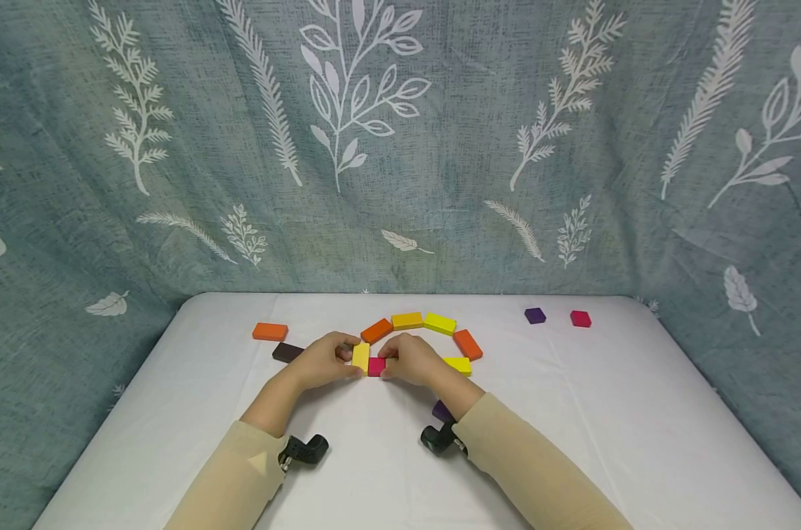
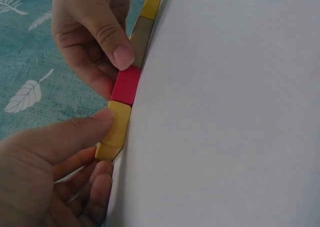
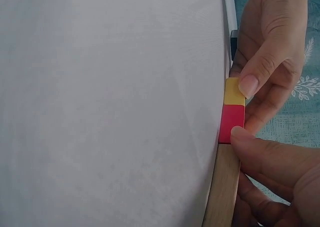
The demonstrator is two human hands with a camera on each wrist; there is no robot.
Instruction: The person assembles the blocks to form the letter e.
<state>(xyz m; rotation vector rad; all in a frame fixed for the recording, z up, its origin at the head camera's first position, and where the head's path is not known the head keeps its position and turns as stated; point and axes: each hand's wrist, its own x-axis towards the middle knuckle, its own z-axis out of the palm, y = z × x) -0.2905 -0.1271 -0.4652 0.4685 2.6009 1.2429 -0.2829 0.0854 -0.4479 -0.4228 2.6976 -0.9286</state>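
A grey-teal fabric backdrop (image 1: 467, 147) fills the upper half of the frame and runs down both sides, printed with white botanicals: a large leafy sprig (image 1: 338, 96) at top centre, a feathery frond (image 1: 708, 96) at upper right, a single leaf (image 1: 109, 304) at middle left. Below spreads a white table (image 1: 606, 434) with rounded far corners and faint creases, under soft, even light

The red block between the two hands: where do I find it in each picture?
Head: the red block is below centre, slightly left.
Left wrist: the red block is left of centre, just above the yellow block.
Right wrist: the red block is right of centre, just below the yellow block.
Shared landmark: that yellow block, pinched by the left hand.
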